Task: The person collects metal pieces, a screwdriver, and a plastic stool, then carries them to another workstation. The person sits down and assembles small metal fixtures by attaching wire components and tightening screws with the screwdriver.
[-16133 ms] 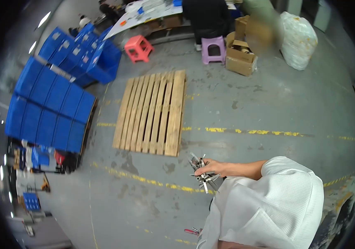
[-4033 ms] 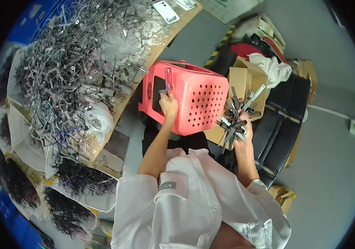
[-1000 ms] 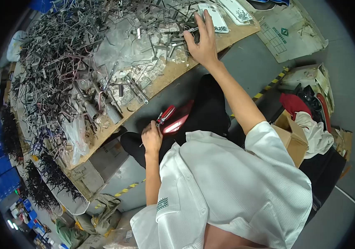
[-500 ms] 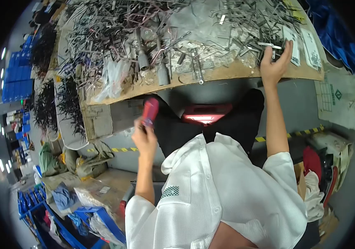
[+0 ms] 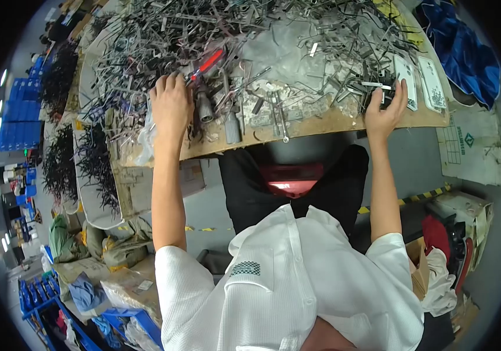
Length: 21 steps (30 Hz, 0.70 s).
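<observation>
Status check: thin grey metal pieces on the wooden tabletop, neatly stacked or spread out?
Spread out: the thin grey metal pieces lie tangled at many angles across the wooden tabletop.

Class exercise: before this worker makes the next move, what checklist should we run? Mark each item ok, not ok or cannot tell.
1. Right hand at the loose metal pieces: ok.
2. Left hand's grip on the red-handled tool: cannot tell; they are close, but contact is unclear.
3. Table free of clutter: not ok; loose pieces cover much of it.
4. White panels lying on the table: ok, both beside the right hand.
5. Ribbed handles well back from the front edge: not ok; one lies close to it.
</observation>
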Each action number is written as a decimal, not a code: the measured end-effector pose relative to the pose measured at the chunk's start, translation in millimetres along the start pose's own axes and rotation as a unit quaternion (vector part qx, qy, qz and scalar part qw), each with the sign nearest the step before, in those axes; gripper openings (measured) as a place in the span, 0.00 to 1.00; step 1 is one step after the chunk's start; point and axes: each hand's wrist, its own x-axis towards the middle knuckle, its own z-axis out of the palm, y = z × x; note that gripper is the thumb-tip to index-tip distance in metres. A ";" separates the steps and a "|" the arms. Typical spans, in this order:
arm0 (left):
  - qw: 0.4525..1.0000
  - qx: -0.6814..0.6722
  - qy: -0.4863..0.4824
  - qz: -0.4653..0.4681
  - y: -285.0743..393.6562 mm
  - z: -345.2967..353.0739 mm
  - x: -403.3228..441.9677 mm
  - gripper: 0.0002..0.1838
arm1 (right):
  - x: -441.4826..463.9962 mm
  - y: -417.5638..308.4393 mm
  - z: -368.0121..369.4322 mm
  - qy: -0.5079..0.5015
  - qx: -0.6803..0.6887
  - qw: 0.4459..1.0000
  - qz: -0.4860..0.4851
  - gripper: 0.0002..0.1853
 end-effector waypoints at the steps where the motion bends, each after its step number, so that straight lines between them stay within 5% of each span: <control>1: 1.000 0.006 -0.015 0.001 -3.5 1.5 -2.2 0.13 | 0.0 0.7 -0.7 0.001 -0.006 1.000 0.001 0.25; 8: 0.999 0.037 0.006 0.017 -25.1 -27.6 2.1 0.13 | -1.1 4.6 -0.7 -0.030 -0.030 0.999 -0.034 0.15; 11: 0.968 -0.036 -0.157 -0.193 3.1 -71.4 4.6 0.13 | -1.0 1.7 -0.9 -0.019 -0.039 0.998 -0.035 0.16; 12: 0.968 -0.038 -0.157 -0.193 14.1 -75.8 -3.5 0.13 | -0.7 0.9 -1.9 -0.012 -0.045 0.998 -0.035 0.16; 16: 0.815 -0.477 -0.105 -0.312 88.1 -95.9 -43.0 0.11 | -0.9 2.0 -0.6 0.020 -0.059 0.996 -0.058 0.20; 19: 0.791 -0.545 -0.122 -0.250 151.9 -92.9 -80.6 0.09 | 0.5 -10.9 -13.3 0.027 -0.036 0.997 -0.068 0.24; 21: 0.774 -0.572 -0.155 -0.223 188.0 -92.8 -91.3 0.07 | -20.5 -40.5 -38.4 -0.002 0.082 0.996 0.045 0.24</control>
